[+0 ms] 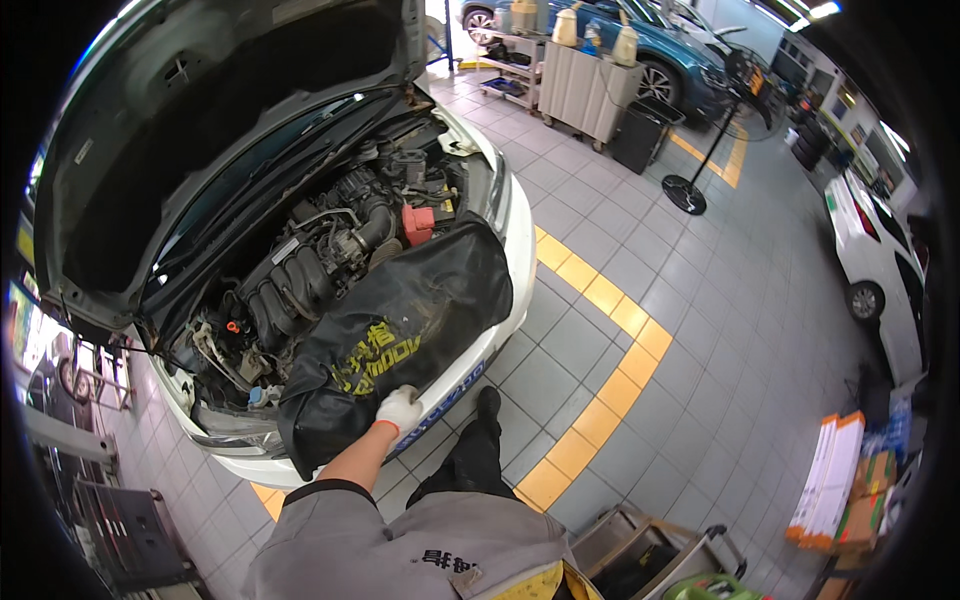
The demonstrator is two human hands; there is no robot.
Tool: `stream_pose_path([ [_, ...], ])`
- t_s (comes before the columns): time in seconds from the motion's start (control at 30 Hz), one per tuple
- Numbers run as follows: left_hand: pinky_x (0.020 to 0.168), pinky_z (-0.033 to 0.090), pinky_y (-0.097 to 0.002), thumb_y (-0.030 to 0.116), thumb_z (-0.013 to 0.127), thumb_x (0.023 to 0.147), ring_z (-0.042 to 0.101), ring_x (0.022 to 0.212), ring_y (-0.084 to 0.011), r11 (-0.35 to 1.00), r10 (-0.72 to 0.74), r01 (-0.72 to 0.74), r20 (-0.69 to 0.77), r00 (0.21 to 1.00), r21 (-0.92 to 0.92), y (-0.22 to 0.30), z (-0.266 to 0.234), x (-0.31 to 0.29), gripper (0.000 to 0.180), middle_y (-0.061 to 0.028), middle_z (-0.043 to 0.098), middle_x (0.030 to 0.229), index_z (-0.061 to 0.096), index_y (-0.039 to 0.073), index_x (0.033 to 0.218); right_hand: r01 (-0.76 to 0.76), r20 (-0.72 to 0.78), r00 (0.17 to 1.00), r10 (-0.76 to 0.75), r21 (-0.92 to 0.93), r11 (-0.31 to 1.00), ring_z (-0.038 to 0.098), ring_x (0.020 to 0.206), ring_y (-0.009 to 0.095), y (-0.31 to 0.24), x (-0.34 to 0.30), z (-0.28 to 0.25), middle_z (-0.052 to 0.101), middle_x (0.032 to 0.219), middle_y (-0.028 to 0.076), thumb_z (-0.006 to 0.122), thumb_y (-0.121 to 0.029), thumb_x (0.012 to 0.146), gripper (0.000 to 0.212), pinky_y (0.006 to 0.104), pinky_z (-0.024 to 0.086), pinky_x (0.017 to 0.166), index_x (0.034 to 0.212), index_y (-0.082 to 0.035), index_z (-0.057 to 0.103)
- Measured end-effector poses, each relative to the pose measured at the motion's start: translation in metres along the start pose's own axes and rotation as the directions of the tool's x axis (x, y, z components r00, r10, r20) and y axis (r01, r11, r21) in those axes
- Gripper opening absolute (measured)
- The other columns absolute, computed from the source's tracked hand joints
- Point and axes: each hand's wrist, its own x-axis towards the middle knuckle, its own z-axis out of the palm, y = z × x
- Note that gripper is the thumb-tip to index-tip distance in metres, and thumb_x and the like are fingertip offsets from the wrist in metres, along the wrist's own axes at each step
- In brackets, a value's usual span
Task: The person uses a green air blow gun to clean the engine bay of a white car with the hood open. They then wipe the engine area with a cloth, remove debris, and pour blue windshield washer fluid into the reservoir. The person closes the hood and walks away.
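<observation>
My left hand [401,409], in a white knit glove with an orange cuff, is at the lower edge of a black fender cover [455,285]. Its fingers look curled over that edge. The cover has yellow printing and drapes across the front of a white car [519,235], part of it hanging over the bumper. Behind it lies the exposed engine [290,285], with a red battery terminal cover [418,222] and a small orange-red ring [233,326]. The raised hood [230,100] stands above. My right hand is out of view.
A tool cart [640,560] stands close by at the lower right. Yellow floor tiles [600,415] outline the bay. Farther off are a grey cabinet [580,95], a black bin [640,135], a round-based stand [684,194], a blue car [600,35], a white car [865,250] and boxes [835,470].
</observation>
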Motion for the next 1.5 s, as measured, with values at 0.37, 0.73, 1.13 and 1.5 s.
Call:
stream_pose_path([
  [0.37,0.095,0.055,-0.0543,0.037,0.06,0.099,0.068,0.109,-0.0474,0.922,-0.379,0.302,-0.401,0.834,-0.243,-0.013,-0.057,0.205,0.038,-0.0237,0.067,0.124,0.063,0.007,0.122,-0.146,0.432,0.818,-0.38,0.794,0.59,0.061,0.124,0.026,-0.635,0.143,0.142,0.056,0.149,0.017,0.058,-0.007,0.103,0.059,0.0411,0.051,0.105,0.16,-0.004,0.04],
  [0.73,0.09,0.054,-0.0555,0.026,0.065,0.094,0.066,0.102,-0.0479,0.923,-0.385,0.311,-0.495,0.779,-0.229,-0.004,-0.051,0.219,0.033,-0.0244,0.066,0.111,0.062,0.003,0.116,0.131,0.596,-0.245,-0.765,0.802,0.583,0.071,0.116,0.03,-1.012,0.046,0.2,0.059,0.147,0.021,0.073,-0.021,0.094,0.077,0.04,0.057,0.1,0.161,-0.004,0.038],
  [1.13,0.094,0.056,-0.0442,0.015,0.076,0.094,0.069,0.11,-0.0298,0.661,-0.747,0.364,-0.619,0.242,-0.656,0.216,-0.09,0.357,0.065,-0.0168,0.054,0.142,0.048,0.002,0.151,0.398,0.535,-0.628,-0.565,0.845,0.358,0.065,0.131,0.035,-1.333,0.114,0.462,0.068,0.139,0.024,0.065,-0.036,0.095,0.064,0.0386,0.05,0.112,0.145,0.003,0.059],
  [1.5,0.104,0.054,-0.0427,0.02,0.079,0.089,0.064,0.125,-0.0322,0.808,-0.561,0.163,-0.653,0.509,-0.567,0.397,-0.266,0.662,0.071,-0.0172,0.052,0.148,0.048,0.007,0.151,0.201,0.764,-0.388,-0.515,0.616,0.762,0.064,0.075,0.017,-1.543,0.296,0.662,0.067,0.106,0.01,0.061,-0.013,0.098,0.045,0.0314,0.053,0.059,0.141,0.0,0.057],
])
